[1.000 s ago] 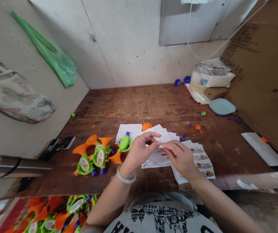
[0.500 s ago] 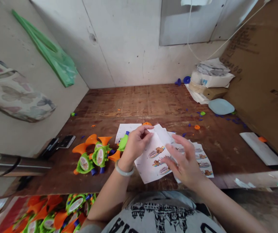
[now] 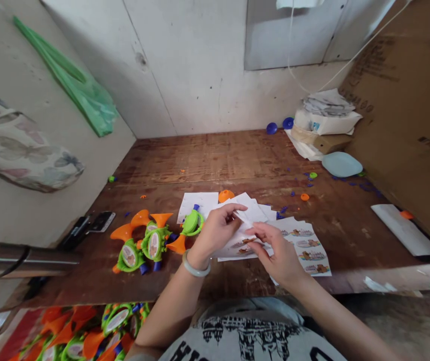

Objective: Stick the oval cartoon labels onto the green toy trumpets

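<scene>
My left hand (image 3: pixel 218 230), with a pale bangle at the wrist, is closed on a white sticker sheet (image 3: pixel 233 250) printed with small cartoon bears. The sheet is bent and tilted above the table. Across from it, my right hand (image 3: pixel 278 250) pinches the sheet's right edge between thumb and fingers; whether a sticker is between the fingertips cannot be made out. More printed sticker sheets (image 3: pixel 310 245) lie fanned out to the right. Beyond the hands are blank-looking white papers (image 3: pixel 198 204). A green toy trumpet (image 3: pixel 190 223) rests left of my left hand.
Several green and orange toy trumpets (image 3: pixel 155 243) with oval stickers lie at left, near a steel flask (image 3: pixel 23 259) and a phone (image 3: pixel 102 221). More trumpets (image 3: pixel 75 341) fill a space below the table edge. A blue plate (image 3: pixel 342 164) and a cardboard box (image 3: pixel 406 125) stand right.
My right hand has moved left and closed onto the sheet. The sheet has been lifted and bent, with my left hand turned slightly. The lone green trumpet shows more fully.
</scene>
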`<control>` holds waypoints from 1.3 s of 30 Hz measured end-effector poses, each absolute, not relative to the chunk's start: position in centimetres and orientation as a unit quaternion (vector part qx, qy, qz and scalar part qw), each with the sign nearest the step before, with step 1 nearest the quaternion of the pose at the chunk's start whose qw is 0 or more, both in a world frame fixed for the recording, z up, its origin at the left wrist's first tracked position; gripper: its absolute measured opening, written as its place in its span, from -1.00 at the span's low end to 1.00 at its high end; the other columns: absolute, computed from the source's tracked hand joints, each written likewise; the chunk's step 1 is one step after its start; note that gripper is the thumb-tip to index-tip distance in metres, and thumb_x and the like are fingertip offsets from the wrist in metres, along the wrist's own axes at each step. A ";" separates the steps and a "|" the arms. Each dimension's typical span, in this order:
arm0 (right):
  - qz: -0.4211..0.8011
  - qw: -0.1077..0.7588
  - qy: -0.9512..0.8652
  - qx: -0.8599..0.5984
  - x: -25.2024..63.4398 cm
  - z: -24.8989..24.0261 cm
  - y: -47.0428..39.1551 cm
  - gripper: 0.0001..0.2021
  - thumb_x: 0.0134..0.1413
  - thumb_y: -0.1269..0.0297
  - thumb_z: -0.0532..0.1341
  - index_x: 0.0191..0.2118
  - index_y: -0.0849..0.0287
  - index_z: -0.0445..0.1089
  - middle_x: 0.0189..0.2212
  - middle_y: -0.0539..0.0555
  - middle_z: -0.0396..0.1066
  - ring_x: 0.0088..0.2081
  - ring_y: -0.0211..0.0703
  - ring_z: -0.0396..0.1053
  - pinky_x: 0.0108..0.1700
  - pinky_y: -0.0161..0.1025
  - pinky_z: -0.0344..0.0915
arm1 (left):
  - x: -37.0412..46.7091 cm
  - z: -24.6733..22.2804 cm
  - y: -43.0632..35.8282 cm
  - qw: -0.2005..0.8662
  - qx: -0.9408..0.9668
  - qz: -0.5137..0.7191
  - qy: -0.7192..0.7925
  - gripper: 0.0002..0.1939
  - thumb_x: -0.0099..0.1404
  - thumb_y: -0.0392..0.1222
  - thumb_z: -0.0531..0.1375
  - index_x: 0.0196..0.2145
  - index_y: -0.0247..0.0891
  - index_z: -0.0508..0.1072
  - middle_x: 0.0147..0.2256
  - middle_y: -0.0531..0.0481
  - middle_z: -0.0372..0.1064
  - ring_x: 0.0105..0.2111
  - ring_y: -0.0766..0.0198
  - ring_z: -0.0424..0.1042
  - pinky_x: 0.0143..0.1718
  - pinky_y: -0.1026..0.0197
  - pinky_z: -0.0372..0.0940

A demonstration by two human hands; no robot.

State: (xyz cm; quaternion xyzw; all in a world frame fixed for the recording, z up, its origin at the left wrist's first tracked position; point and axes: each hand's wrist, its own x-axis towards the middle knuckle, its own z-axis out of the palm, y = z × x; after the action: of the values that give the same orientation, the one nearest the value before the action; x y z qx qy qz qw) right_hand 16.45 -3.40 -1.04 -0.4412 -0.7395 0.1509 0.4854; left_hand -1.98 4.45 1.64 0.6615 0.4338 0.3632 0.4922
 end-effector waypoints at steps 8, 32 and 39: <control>0.003 0.493 -0.767 -0.410 16.3 -2.3 -2.8 -0.44 0.37 0.52 0.19 0.38 -0.04 0.21 -0.23 0.02 0.67 -0.26 -0.05 0.62 -0.24 -0.14 0.57 | -1.1 -1.2 5.1 0.466 0.663 0.363 0.460 -0.64 0.26 -0.33 0.22 0.02 -0.26 0.50 -0.39 0.03 0.48 -0.42 0.26 0.45 -0.35 0.26 0.32; 0.148 0.522 -0.687 -0.483 14.5 -4.6 -3.4 -0.15 0.38 0.21 0.25 0.56 0.01 -0.29 0.40 0.36 0.22 0.39 0.21 0.27 0.25 0.27 0.44 | -12.5 -4.1 3.9 0.016 0.747 0.020 0.664 -0.37 0.42 -0.27 0.18 0.38 -0.38 0.19 0.27 -0.47 0.29 0.11 -0.26 0.51 0.03 -0.16 0.48; 0.378 0.631 -0.517 -0.439 12.3 -1.4 1.0 -0.15 0.35 0.10 0.30 0.51 -0.29 -0.25 0.52 0.25 -0.02 0.28 0.07 0.42 0.20 0.15 0.50 | -6.6 -1.1 1.8 -0.005 0.901 0.250 0.355 -0.30 0.32 -0.39 0.16 0.38 -0.08 0.25 0.26 -0.18 0.43 0.12 -0.08 0.55 0.04 -0.05 0.49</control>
State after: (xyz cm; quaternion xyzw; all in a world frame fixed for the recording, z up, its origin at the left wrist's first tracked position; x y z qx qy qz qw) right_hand 12.34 1.05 -1.39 -0.4387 -0.5166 0.3776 0.6309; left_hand -6.59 1.82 -1.10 0.9006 0.3555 0.2502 -0.0053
